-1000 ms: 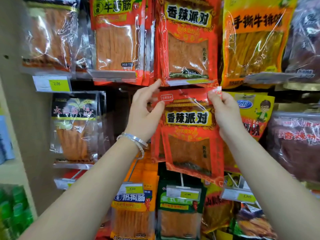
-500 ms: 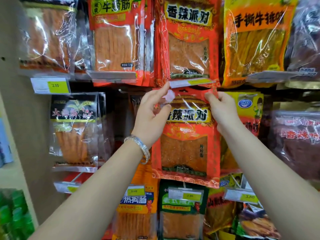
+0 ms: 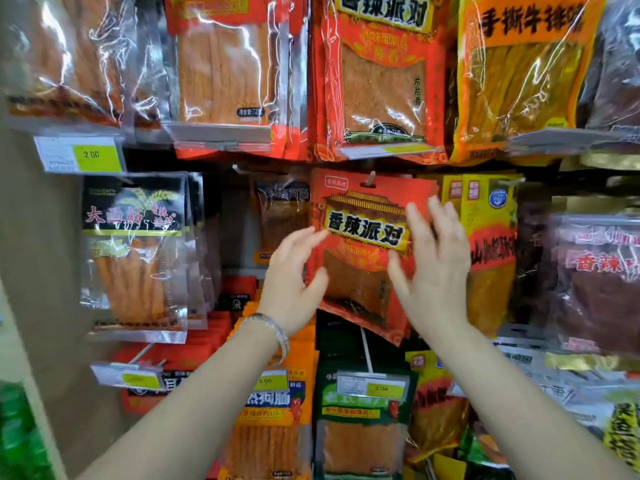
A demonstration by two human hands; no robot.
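Observation:
A red snack packet with black and yellow lettering hangs from a metal peg in the middle row of the display, tilted slightly. My left hand, with a silver bracelet on the wrist, hovers at the packet's left edge with fingers spread and holds nothing. My right hand is in front of the packet's right side, fingers straight and spread, also holding nothing. Both hands are blurred.
Rows of hanging snack packets fill the display: an identical red packet above, a yellow packet to the right, a black-topped packet to the left, a green one below. Yellow price tags mark the pegs. A beige wall stands at left.
Both hands pinched the red packet's top corners while threading it onto the peg. They have now let go and dropped lower with fingers spread; the packet hangs on the peg.

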